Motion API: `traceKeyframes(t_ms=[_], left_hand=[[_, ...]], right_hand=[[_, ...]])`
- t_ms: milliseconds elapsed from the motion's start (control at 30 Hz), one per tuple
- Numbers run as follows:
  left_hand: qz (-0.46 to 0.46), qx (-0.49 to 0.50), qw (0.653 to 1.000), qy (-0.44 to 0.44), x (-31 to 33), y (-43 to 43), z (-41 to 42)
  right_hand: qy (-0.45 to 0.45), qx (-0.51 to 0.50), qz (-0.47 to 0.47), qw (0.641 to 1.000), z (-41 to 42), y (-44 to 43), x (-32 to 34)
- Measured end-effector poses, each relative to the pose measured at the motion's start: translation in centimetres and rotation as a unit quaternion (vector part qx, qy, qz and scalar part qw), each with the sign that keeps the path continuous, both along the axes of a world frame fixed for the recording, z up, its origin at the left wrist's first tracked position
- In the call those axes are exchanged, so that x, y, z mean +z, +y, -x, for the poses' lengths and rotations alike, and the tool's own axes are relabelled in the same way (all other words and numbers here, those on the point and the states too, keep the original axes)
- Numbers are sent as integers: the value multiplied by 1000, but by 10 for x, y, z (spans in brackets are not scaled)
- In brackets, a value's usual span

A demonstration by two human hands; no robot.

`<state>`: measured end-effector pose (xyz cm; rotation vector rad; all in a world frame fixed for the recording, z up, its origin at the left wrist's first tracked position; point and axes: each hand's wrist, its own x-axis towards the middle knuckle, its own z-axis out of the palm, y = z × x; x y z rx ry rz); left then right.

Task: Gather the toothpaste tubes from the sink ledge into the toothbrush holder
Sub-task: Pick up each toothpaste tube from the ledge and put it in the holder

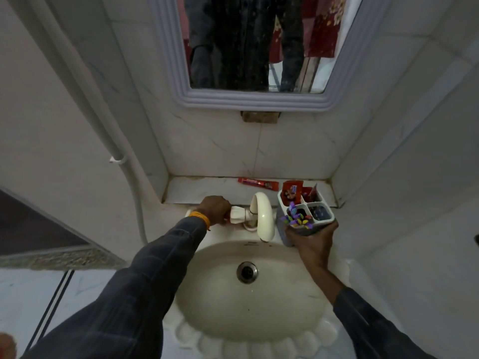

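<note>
While one red toothpaste tube (pixel 258 183) lies flat on the sink ledge (pixel 202 189), the holder risks tipping over the basin.

With the right hand (pixel 312 238) wrapped around the base of the four-compartment toothbrush holder (pixel 305 212), held beside the faucet (pixel 261 216), its load sits high: red tubes (pixel 292 191) stand tall in the back compartments and purple-handled brushes in the front. A tilt could spill them into the sink (pixel 248 294). The left hand (pixel 216 209) is closed near the tap knob (pixel 237 215); whether it grips the knob or something small I cannot tell, and turning it would wet everything below.
</note>
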<state>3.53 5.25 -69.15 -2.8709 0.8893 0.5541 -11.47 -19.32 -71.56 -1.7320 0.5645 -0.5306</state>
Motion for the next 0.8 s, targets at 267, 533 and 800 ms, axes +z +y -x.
traceKeyframes(t_ms=[267,533,800], left_hand=[[88,140,984,-68,51,42,-23],[407,134,903,-28,152,-35,-34],[424,-43,900,95,178,-141,11]], right_hand=[[-12,1,-19,1000,7,3,3],[-18,-16,-21,999,17,10,-9],[-21,-9,-32,999,18,7,-6]])
